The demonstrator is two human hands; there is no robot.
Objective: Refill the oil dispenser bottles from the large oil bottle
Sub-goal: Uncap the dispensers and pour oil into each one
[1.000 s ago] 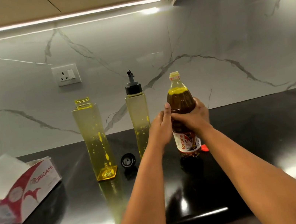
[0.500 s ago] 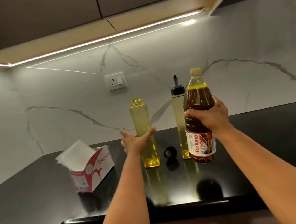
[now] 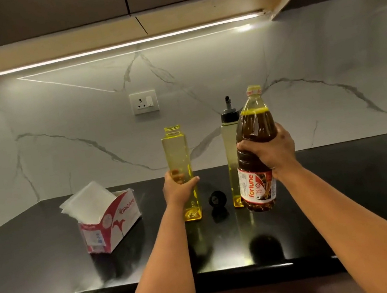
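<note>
The large oil bottle (image 3: pixel 254 131), uncapped and nearly full of dark amber oil with a red-and-white label, hangs a little above the black counter (image 3: pixel 345 185); my right hand (image 3: pixel 270 150) grips its middle. A tall square yellow dispenser bottle (image 3: pixel 176 149) stands open-topped and nearly empty on the counter, and my left hand (image 3: pixel 177 187) grips its lower half. Its black cap (image 3: pixel 217 198) lies on the counter between the two dispensers. A second dispenser bottle (image 3: pixel 230 145) with a black spout cap stands just behind the large bottle, partly hidden by it.
An open pink-and-white tissue box (image 3: pixel 109 219) sits at the left on the counter. A wall socket (image 3: pixel 144 102) is on the marble backsplash. Dark cabinets hang overhead. The counter's front edge (image 3: pixel 208 277) runs below my forearms.
My right hand has lifted the large oil bottle off the counter. My left hand left that bottle, moved left and took hold of the open dispenser bottle. The view has pulled back.
</note>
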